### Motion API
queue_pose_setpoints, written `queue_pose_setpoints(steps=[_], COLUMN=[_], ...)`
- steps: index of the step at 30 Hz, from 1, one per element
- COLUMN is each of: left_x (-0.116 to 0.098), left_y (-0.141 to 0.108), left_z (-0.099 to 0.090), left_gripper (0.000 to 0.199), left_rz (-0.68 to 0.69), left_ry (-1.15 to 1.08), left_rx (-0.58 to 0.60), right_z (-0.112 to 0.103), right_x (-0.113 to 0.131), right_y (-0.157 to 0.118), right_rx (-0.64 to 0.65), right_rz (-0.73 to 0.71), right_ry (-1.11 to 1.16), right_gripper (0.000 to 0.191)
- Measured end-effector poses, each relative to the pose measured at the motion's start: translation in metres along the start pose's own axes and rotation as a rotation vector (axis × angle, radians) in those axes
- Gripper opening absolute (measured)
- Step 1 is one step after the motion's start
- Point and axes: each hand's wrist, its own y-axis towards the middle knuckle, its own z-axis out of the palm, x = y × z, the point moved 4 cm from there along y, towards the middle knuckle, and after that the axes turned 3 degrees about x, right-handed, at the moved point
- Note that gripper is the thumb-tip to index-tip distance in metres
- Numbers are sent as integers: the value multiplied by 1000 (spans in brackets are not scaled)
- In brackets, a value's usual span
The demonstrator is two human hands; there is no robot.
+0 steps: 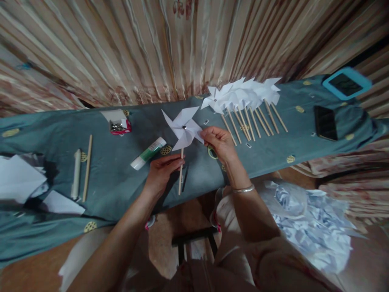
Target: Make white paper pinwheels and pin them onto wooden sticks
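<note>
A white paper pinwheel (184,127) with a dark pin at its centre is held up over the table on a wooden stick (180,178). My left hand (161,172) grips the stick just below the paper blades, fingers closed round it. With its fingertips, my right hand (220,141) pinches the pinwheel's right-hand blade. Close to my left hand lies a glue stick (148,153) with a green and white label. Below my right fingers is a small yellow-green ring (212,152), partly covered by the hand.
Several finished pinwheels (243,95) lie overlapped at the back right. A pin box (119,125), a loose stick (88,168) and stacked paper (20,178) are at the left. A phone (325,123) and blue-framed device (347,83) lie right. A bag of crumpled paper (313,227) stands below the table.
</note>
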Motion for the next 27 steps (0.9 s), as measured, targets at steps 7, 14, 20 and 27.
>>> queue_pose_setpoints(steps=[7, 14, 20, 27], left_x=[2, 2, 5, 3], left_y=[1, 1, 2, 1], left_z=[-1, -1, -1, 0], left_gripper=[38, 37, 38, 37], left_rz=[31, 28, 32, 37], left_ry=[14, -18, -32, -8], left_rx=[-2, -18, -25, -31], right_z=[5, 8, 13, 16], right_x=[-1, -2, -3, -5], right_y=[-3, -6, -9, -11], right_rx=[31, 51, 86, 109], right_rz=[1, 38, 62, 92], right_ry=[13, 28, 78, 70], right_gripper=[41, 41, 42, 41])
